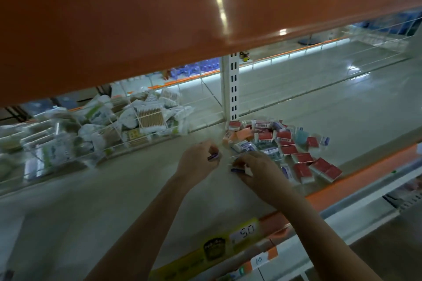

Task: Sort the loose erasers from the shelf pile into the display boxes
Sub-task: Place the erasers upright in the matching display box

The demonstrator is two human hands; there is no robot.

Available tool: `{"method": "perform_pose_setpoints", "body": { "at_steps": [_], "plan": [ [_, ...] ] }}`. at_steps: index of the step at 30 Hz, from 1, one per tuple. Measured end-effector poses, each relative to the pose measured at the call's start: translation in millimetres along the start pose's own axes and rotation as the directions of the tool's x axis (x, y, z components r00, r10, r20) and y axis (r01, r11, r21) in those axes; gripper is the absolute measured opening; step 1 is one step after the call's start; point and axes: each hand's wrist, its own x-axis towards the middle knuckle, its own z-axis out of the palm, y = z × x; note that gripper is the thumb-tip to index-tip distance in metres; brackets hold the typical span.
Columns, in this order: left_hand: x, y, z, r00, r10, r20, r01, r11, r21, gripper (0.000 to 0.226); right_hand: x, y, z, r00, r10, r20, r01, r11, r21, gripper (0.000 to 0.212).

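A pile of loose erasers (285, 143) in red, blue, white and orange sleeves lies on the pale shelf (114, 189), right of the white upright. My left hand (197, 158) is just left of the pile, its fingers curled round a small blue eraser (213, 155). At the pile's near edge my right hand (255, 170) grips another blue and white eraser (239, 169). No display box shows.
Clear dividers (109, 143) fence off bags of cotton swabs (148, 118) at the left. An orange shelf (159, 18) overhangs the top of the view. A white slotted upright (233, 89) stands behind the pile. Price labels (244, 231) line the orange front edge.
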Motion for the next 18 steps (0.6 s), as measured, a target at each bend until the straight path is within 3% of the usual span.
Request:
{"method": "perform_pose_setpoints", "body": {
  "at_steps": [6, 12, 18],
  "plan": [
    [-54, -24, -51, 0.990, -0.142, -0.016, 0.135, 0.964, -0.231, 0.017, 16, -48, 8, 0.983, -0.182, 0.016, 0.180, 0.979, 0.094, 0.017],
    [-130, -59, -105, 0.930, -0.359, -0.083, 0.289, 0.851, -0.439, 0.018, 22, -121, 30, 0.930, -0.364, 0.039, 0.354, 0.921, 0.165, 0.019],
    [-212, -103, -164, 0.874, -0.463, -0.147, 0.347, 0.807, -0.478, 0.013, 14, -210, 63, 0.848, -0.522, 0.092, 0.491, 0.840, 0.232, 0.023]
  ]
}}
